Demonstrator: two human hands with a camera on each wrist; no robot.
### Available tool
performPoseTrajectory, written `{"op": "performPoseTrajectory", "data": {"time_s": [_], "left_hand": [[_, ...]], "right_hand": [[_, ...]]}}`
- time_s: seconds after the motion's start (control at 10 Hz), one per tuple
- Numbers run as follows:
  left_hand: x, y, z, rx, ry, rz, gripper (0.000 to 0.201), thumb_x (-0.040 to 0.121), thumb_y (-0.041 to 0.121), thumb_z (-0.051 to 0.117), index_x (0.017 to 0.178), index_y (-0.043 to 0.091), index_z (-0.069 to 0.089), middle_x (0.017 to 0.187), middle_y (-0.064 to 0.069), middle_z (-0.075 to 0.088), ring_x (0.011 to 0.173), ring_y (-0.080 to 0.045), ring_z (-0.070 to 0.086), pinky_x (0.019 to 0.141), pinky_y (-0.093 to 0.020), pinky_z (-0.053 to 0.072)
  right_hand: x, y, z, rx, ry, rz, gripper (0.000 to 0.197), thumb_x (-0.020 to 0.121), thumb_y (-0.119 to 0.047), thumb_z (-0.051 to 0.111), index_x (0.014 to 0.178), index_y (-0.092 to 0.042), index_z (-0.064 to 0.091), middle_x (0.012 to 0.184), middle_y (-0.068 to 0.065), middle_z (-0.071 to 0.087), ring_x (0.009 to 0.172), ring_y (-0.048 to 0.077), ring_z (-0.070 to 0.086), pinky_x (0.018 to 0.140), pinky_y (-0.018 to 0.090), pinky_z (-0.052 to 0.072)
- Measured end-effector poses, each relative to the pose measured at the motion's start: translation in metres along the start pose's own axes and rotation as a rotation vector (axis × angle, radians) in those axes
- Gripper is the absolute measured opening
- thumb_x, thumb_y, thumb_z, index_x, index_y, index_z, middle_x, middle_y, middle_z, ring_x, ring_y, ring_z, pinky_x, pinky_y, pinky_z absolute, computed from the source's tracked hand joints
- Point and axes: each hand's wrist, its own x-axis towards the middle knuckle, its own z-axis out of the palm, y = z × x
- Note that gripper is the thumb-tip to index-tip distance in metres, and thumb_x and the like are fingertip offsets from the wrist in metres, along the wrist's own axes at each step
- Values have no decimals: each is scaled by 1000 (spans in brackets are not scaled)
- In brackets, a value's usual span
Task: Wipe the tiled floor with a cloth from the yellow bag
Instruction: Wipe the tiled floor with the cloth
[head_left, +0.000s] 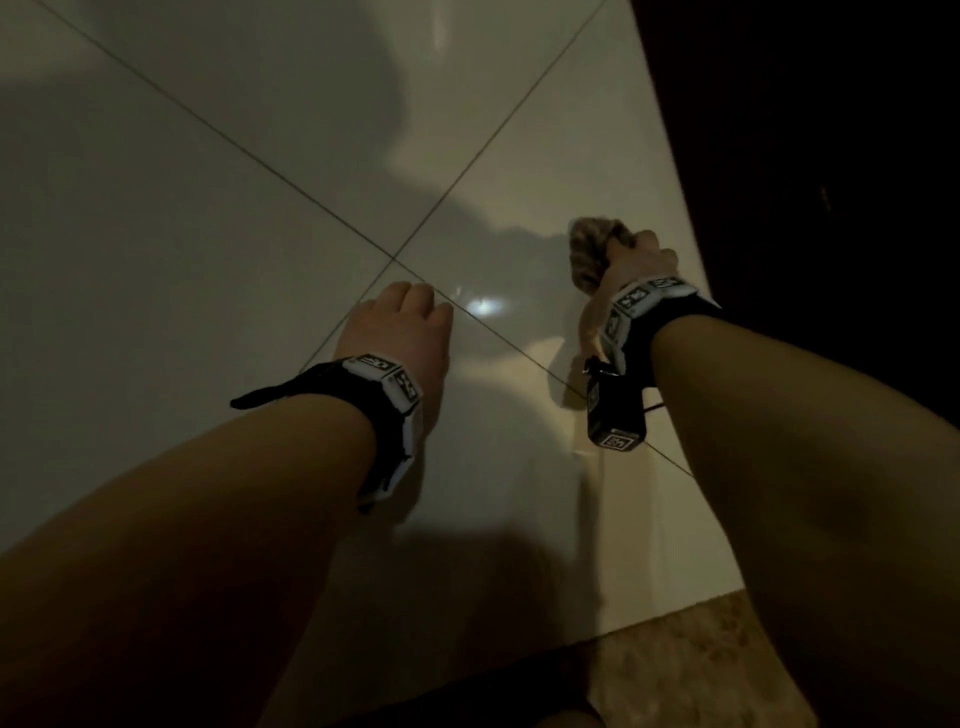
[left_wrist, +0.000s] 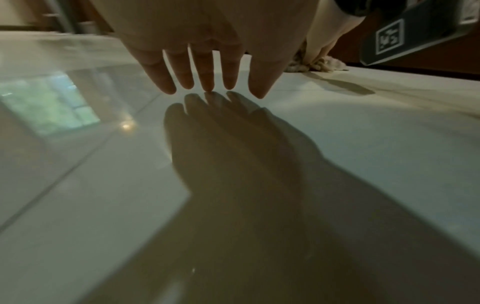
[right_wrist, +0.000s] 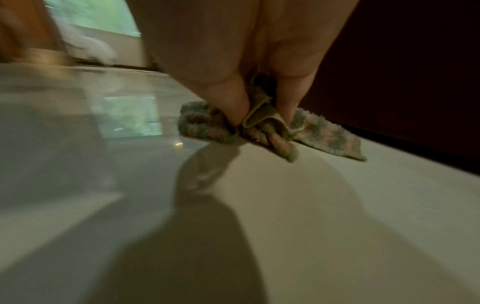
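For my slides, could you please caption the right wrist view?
Right hand grips a bunched fluffy cloth against the tiled floor.

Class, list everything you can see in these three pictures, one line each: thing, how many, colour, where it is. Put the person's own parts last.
Tiled floor: one, glossy pale cream, under both hands; thin grout lines cross near the left hand.
Cloth: one, fluffy, mottled pink, green and grey, bunched in the right hand, its loose end down by the floor near the dark edge.
Dark wall or furniture: one, very dark brown, along the right side of the floor; which it is cannot be told.
Brownish patterned surface: one, bottom edge of the head view.
Wrist bands with markers: two, black and white, one on each wrist.
Left hand: fingers straight, tips at the floor, holds nothing.
Right hand: grips the cloth.
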Motion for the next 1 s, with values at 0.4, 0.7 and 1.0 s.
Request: {"op": "performPoseTrajectory", "data": {"time_s": [0.4,0.7,1.0], "left_hand": [[-46,-89,0,-105,-22,-344,69,91,37,49,149,14,20,156,-9,20,143,-28,22,109,-39,32],[-63,-133,-1,-155,-28,-448,68,95,36,43,152,17,11,160,-4,13,147,-26,16,115,-39,27],[-44,-129,-2,-236,-366,-414,93,88,55,50,152,24,-9,160,-1,-18,149,-29,-6,120,-43,15]], "right_hand": [[-21,-149,6,-27,109,-343,52,92,-15,48,142,-11,34,142,13,32,125,35,37,106,42,36],[-63,-226,25,353,-2,-440,23,93,-16,43,111,-22,57,129,11,54,113,29,56,82,33,44],[19,-152,-42,309,188,-240,46,92,-12,51,137,-15,45,145,14,38,132,30,40,103,31,36]]}}
